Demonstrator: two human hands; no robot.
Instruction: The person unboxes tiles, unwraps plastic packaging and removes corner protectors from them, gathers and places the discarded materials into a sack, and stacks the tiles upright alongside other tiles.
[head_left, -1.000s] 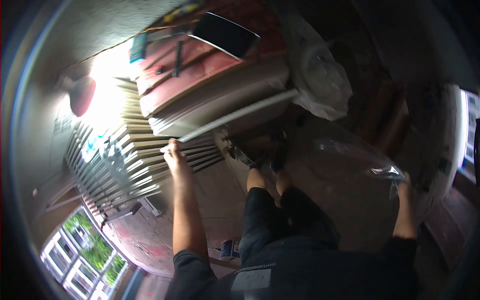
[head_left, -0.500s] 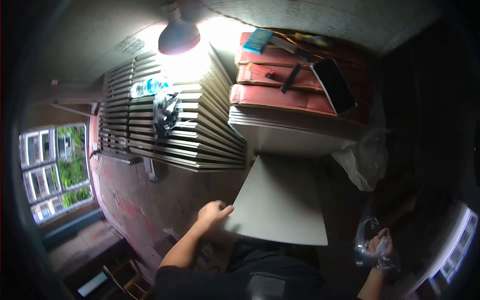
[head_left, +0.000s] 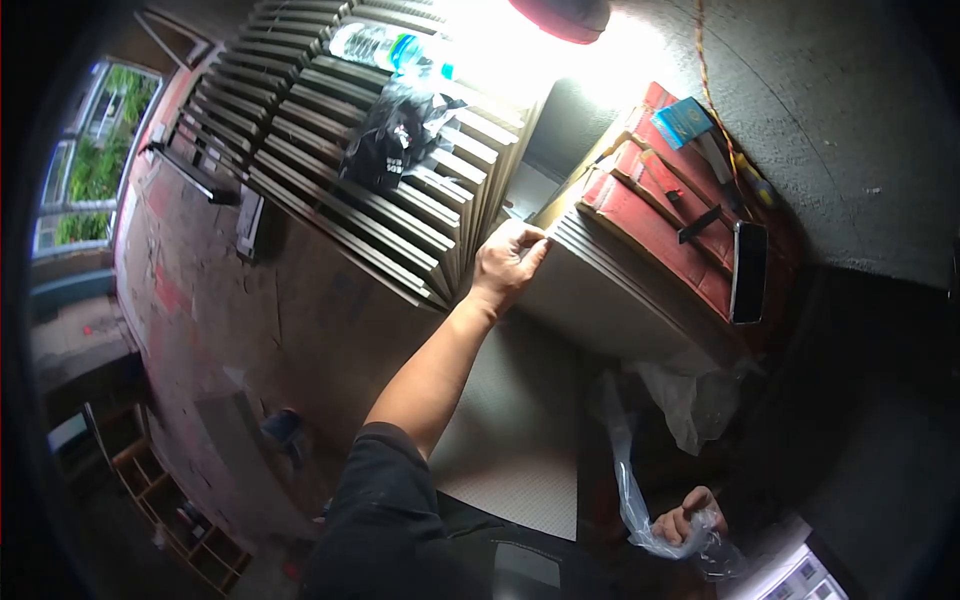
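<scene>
My left hand (head_left: 510,262) reaches forward, its thumb and fingers closed on the upper corner of the front grey tile (head_left: 610,300). That tile belongs to several standing on edge against red cardboard boxes (head_left: 650,215). Another grey tile (head_left: 515,420), textured on its face, leans below my left arm against my body. Down at the right, my right hand (head_left: 690,518) is curled around a clear plastic film (head_left: 630,490). More crumpled plastic (head_left: 690,405) hangs at the boxes' lower end.
Slatted rows of upright tiles (head_left: 340,170) stand at the left, bearing a water bottle (head_left: 385,48) and a black plastic bag (head_left: 395,140). A phone (head_left: 749,272), a blue packet (head_left: 682,122) and tools lie on the boxes. A lit lamp (head_left: 570,15) hangs above.
My left hand has left the edge of the leaning tile and moved up and forward to the stack's corner. The right hand still holds the plastic. The view has turned and come closer.
</scene>
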